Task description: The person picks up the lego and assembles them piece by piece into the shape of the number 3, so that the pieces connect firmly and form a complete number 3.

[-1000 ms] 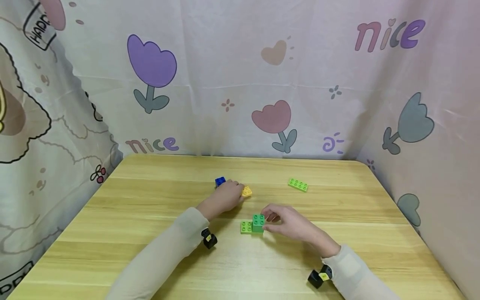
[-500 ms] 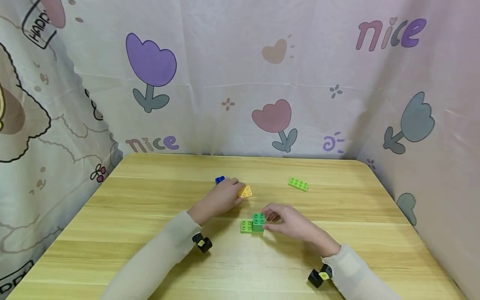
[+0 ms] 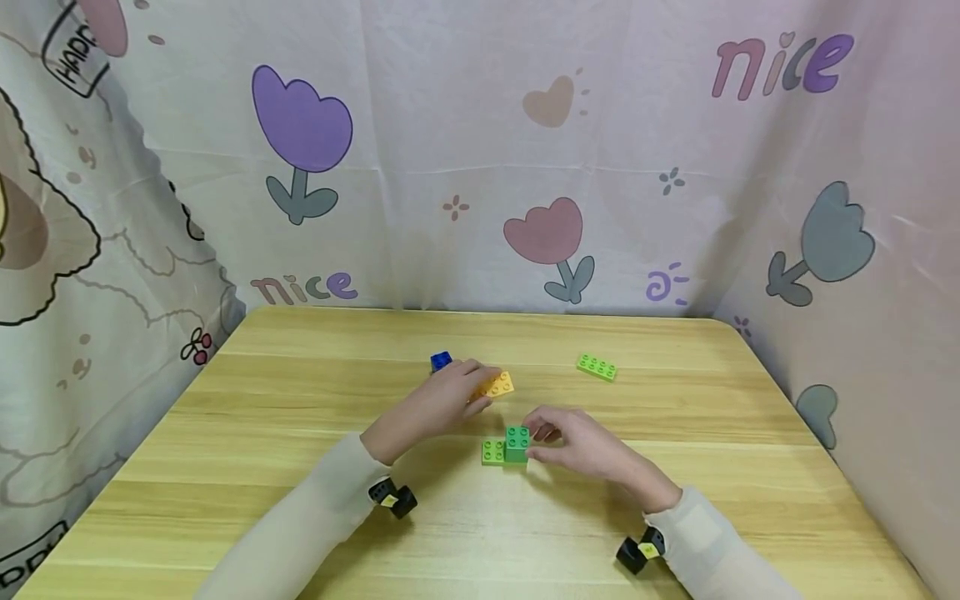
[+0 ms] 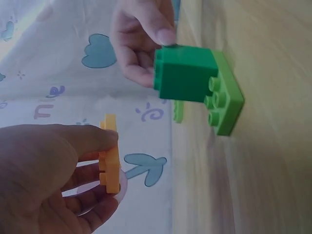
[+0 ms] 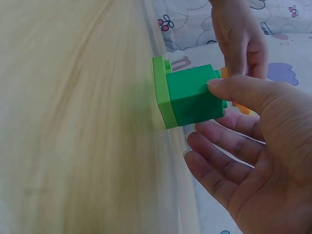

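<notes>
Orange brick (image 3: 498, 384) now raised in left hand (image 3: 442, 397) grip, above table (image 3: 262, 417).

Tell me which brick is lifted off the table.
The orange brick, pinched in the left hand. The blue brick, the far light green plate and the green stack all rest on the table.

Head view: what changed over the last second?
The left hand pinches the orange brick and has lifted it off the table, drawing its arm back toward the person. The right hand stays on the dark green brick stacked on the light green plate. The blue brick and far green plate have not moved.
</notes>
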Demonstrator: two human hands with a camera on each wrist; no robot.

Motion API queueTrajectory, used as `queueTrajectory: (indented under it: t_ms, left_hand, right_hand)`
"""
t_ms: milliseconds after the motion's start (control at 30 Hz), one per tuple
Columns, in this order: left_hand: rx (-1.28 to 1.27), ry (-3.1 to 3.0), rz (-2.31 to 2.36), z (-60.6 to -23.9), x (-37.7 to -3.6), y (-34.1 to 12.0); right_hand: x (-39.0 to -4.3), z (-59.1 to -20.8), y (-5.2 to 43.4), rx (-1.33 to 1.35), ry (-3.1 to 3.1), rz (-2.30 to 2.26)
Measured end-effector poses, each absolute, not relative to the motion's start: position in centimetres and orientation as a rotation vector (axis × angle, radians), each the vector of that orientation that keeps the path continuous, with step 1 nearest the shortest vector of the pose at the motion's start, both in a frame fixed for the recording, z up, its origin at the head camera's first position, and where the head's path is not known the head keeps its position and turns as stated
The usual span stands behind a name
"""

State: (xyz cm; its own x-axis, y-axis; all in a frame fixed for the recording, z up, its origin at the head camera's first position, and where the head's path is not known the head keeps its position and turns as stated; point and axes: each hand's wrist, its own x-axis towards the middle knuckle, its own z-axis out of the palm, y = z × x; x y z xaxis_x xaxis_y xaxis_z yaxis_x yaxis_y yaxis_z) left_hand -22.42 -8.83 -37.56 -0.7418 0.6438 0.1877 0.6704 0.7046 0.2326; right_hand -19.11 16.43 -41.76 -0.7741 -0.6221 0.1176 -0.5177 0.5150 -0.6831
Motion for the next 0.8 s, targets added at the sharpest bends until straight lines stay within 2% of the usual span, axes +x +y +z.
queueTrajectory:
  t_ms: [267,800]
  left_hand:
    - [-1.216,-2.774,-0.552,-37.3,-21.3,-9.1]
    - [-1.282,-2.849,-0.562,-37.8,-20.1,-8.4]
  right_hand:
    - [-19.2,-41.8,16.5,-0.996,2.616,-1.087]
    - [-19.2,-41.9,16.5,-1.002,2.596,-1.1]
